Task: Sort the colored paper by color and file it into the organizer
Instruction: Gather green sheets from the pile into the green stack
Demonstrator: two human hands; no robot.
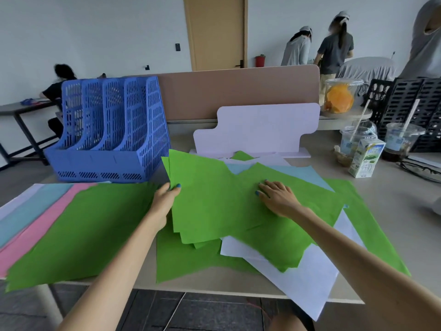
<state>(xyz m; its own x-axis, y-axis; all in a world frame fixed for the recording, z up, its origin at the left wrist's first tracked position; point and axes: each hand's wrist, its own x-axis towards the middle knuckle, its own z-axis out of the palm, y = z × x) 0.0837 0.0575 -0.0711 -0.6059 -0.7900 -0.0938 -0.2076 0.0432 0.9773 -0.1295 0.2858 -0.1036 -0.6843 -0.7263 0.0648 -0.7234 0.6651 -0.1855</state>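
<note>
A blue slotted organizer (107, 130) stands at the back left of the table, its slots showing no paper. A loose heap of green sheets (214, 206) lies in the middle, over white sheets (307, 278) and light blue sheets (305, 173). My left hand (164, 201) pinches the left edge of the top green sheets, thumb on top. My right hand (276, 197) rests flat on the green heap with fingers straight. To the left lie sorted rows: green (78, 235), pink (35, 232), light blue (26, 209) and white (14, 201).
A white shaped board (260, 130) stands behind the heap, before a tan divider (226, 91). Plastic cups (401, 142), a milk carton (365, 161) and a black organizer (410, 103) crowd the right. Several people are in the background. The table's front edge (214, 290) is near.
</note>
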